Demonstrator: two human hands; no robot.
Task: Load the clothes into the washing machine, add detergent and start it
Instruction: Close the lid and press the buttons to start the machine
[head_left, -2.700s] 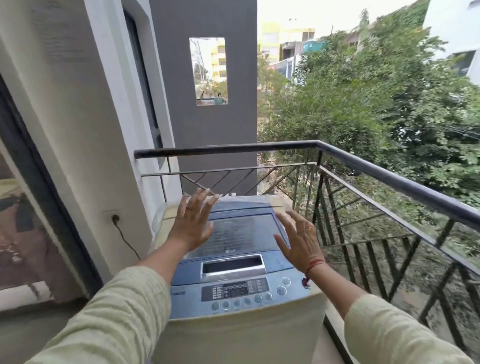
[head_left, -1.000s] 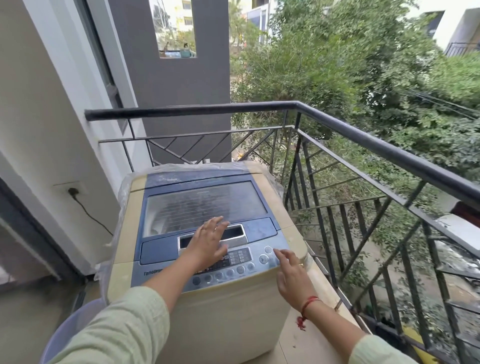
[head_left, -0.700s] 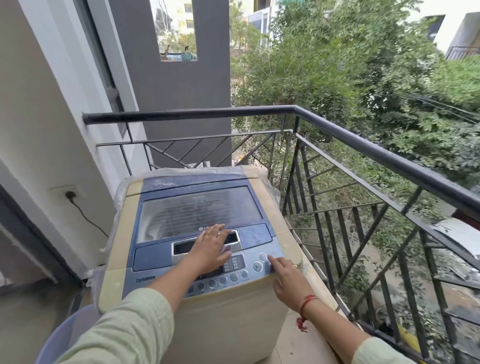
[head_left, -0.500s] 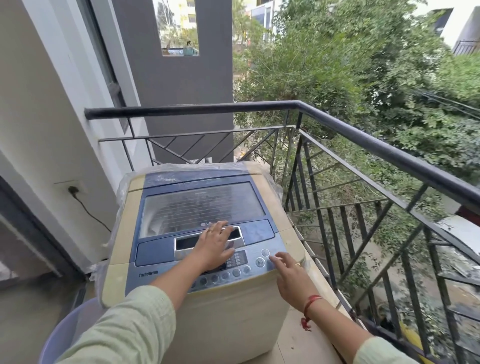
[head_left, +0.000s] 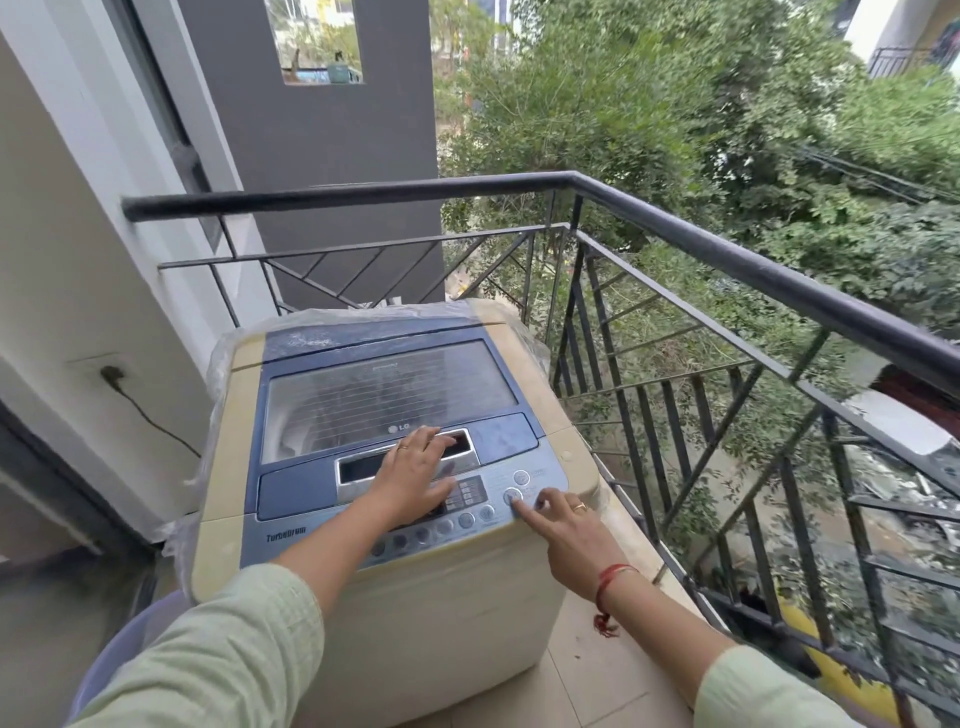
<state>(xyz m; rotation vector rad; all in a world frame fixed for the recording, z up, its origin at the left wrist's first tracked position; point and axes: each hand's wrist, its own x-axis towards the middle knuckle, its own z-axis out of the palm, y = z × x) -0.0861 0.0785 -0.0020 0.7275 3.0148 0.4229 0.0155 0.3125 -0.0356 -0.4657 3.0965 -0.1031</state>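
Washing machine (head_left: 415, 623): stood in balcony corner by railing (head_left: 727, 260), lid (head_left: 384, 395) down.
Left hand (head_left: 415, 480): lay flat on lid handle (head_left: 358, 467), gripping nothing.
Right hand (head_left: 566, 525): index straight on round button (head_left: 513, 496), rest curled.
Press: wanted one square, firm push.

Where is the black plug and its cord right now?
In the head view, the black plug sits in a wall socket at left, beside the washing machine, its cord trailing down toward it.

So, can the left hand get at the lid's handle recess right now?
Probably yes: the left hand lies flat over the handle recess, fingers reaching its far edge, and nothing sits between them.
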